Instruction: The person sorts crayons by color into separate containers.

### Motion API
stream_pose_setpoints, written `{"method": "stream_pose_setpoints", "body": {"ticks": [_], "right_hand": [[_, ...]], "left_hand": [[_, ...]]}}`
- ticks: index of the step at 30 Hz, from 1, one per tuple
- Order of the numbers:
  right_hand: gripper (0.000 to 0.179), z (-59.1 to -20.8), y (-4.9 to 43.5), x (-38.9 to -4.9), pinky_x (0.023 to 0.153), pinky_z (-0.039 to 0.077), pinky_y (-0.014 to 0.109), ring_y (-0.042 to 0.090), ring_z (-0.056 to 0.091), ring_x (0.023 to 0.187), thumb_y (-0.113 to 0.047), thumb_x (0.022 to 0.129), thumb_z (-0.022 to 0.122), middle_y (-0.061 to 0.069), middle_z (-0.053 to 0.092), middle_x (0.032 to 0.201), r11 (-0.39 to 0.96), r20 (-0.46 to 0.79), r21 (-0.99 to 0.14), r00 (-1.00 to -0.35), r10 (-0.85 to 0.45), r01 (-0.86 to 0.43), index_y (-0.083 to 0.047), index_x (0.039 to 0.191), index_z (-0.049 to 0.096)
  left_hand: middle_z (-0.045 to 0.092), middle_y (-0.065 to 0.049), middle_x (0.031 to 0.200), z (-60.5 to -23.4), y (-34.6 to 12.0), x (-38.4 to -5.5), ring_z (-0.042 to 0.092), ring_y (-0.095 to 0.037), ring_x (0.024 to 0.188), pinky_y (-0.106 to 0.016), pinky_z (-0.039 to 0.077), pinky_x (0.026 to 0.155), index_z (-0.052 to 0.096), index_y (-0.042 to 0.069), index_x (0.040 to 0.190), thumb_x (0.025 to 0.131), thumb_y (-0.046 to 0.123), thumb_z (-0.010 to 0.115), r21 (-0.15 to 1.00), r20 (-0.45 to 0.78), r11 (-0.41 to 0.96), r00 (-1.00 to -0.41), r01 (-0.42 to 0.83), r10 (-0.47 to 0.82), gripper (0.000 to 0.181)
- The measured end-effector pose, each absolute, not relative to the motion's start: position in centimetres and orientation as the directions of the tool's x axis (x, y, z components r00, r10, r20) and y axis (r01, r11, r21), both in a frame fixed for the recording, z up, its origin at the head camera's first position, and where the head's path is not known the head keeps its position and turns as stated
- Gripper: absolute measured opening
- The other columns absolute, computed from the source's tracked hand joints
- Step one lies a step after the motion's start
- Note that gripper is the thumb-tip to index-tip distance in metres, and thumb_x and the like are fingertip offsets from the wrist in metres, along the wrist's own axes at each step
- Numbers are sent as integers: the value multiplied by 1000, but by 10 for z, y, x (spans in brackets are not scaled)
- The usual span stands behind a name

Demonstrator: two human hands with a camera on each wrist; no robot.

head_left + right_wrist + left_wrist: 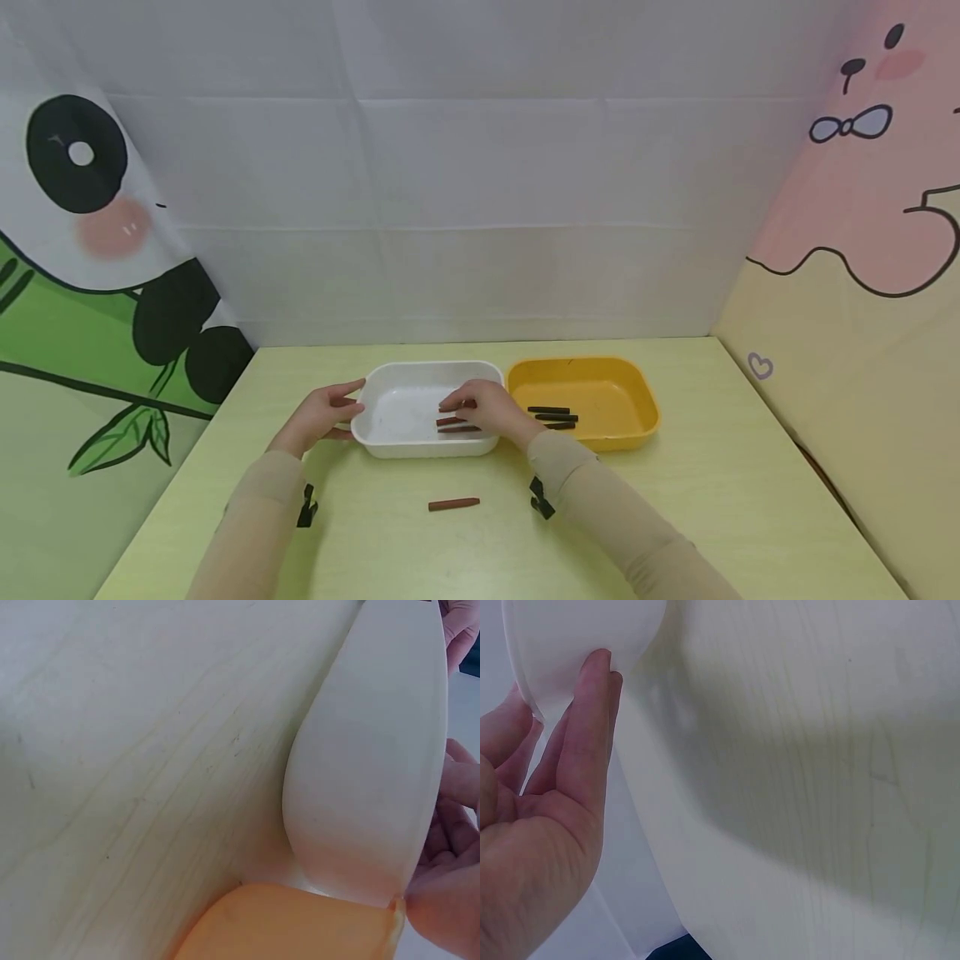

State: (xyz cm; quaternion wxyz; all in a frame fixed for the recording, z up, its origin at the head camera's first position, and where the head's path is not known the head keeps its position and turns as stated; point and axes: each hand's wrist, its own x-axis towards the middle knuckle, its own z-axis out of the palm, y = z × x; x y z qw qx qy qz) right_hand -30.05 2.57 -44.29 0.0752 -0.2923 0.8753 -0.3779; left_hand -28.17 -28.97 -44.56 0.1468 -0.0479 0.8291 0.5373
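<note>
A white tray [420, 450] stands at the middle of the table. My left hand [324, 417] is at its left end; in the left wrist view its fairly straight fingers [592, 727] touch the outer wall and rim. Over the tray's right part, my right hand [483, 408] pinches a brown crayon [446, 409] at its fingertips. Two more brown crayons [459, 429] lie in the tray just below that hand. Another brown crayon [453, 504] lies on the table in front. In the right wrist view the white tray's wall hides part of the right hand [454, 825].
Against the white tray's right end stands a yellow tray [622, 417], holding black crayons [553, 417] at its left side. The light wooden table [420, 558] meets a white cloth wall [480, 275] at the back. Printed cartoon panels flank both sides.
</note>
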Motion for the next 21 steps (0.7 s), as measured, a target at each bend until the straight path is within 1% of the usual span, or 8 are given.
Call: {"method": "stream_pose_setpoints", "body": {"ticks": [5,8,10,12,14,17,19,21], "right_hand": [[24,-442,27,-300,83,51,24,15,58,92,-3,94,66,0,71,109,538,85,-719,-823,-562,-441,-10,115,75],[24,-439,31,-299,86,51,26,16,59,96,-6,95,67,1,70,113,540,84,-705,-810,-580,-460,-9,118,74],[26,-438,35,-298,88,51,28,17,60,98,-9,95,67,2,70,113,538,95,-685,-792,-603,-492,-9,121,72],[28,-436,40,-296,91,52,33,18,59,99,-11,96,67,4,69,113,533,97,-676,-778,-621,-509,-10,124,70],[31,-433,45,-295,92,52,39,22,60,99,-11,96,66,7,69,113,514,110,-674,-761,-640,-530,-7,126,68],[33,-429,50,-292,92,51,42,23,60,100,-11,96,67,10,69,114,504,121,-670,-749,-651,-545,-8,129,66],[36,-428,53,-289,93,51,41,24,60,103,-11,95,68,9,68,117,496,134,-664,-741,-658,-560,-8,131,65],[38,-428,56,-287,94,51,40,20,60,104,-12,95,69,6,68,120,493,148,-654,-737,-659,-573,-10,132,64]], "left_hand": [[52,-30,131,-446,-290,-282,64,-31,103,-40,60,77,35,6,153,99,8,62,878,-295,414,-953,-239,75,61],[52,-31,132,-446,-290,-282,64,-32,103,-40,60,76,35,6,153,99,8,62,879,-295,413,-952,-239,76,61],[51,-31,132,-447,-290,-282,63,-33,104,-39,60,76,35,6,153,99,8,62,879,-294,414,-953,-238,76,61],[51,-31,133,-447,-290,-282,63,-33,105,-39,60,76,35,6,153,99,8,62,879,-292,415,-953,-235,78,61],[51,-31,133,-448,-290,-283,63,-34,105,-39,60,76,35,6,154,99,9,62,879,-291,417,-953,-233,80,61],[51,-31,133,-449,-290,-284,63,-32,105,-40,60,77,34,6,154,99,9,61,878,-289,421,-954,-230,83,61],[51,-31,133,-449,-290,-284,63,-30,104,-40,60,77,34,6,154,99,9,61,876,-290,423,-953,-230,83,61],[51,-31,133,-450,-290,-285,64,-28,102,-41,60,77,35,6,154,99,9,61,876,-290,424,-953,-230,82,61]]}}
